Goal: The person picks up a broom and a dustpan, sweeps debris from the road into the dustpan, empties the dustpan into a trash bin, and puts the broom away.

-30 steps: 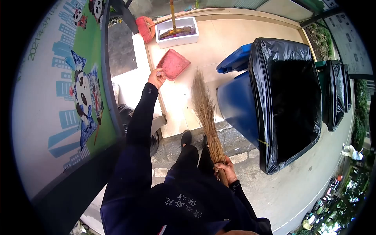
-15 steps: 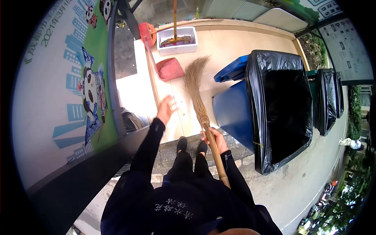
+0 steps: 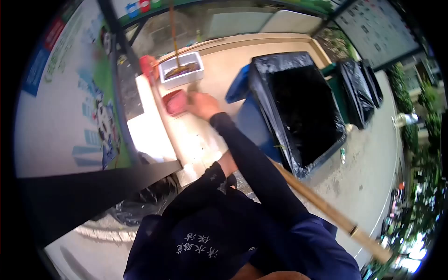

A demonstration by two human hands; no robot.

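Observation:
My right hand [image 3: 203,106] is blurred and closed on the broom close to its bristles [image 3: 192,87], beside the red dustpan [image 3: 175,102]. The broom's bamboo handle [image 3: 326,205] passes under my right forearm and slants down to the lower right. My left hand [image 3: 227,163] is lower, near my body; my right forearm hides its fingers, so its hold cannot be made out. The dustpan lies on the tiled floor below a white box [image 3: 181,70] with a stick-handled tool [image 3: 175,37] standing in it.
A blue bin [image 3: 254,126] lined with a black bag [image 3: 270,112] stands to the right, with more bagged bins [image 3: 357,93] beyond it. A dark beam [image 3: 102,186] and a black plastic bag [image 3: 140,205] are at the left. A poster board [image 3: 70,112] rises beside them.
My right hand has moved up and left with the broom, towards the dustpan. My left hand has come down and right, under the right forearm. The view has shifted and tilted.

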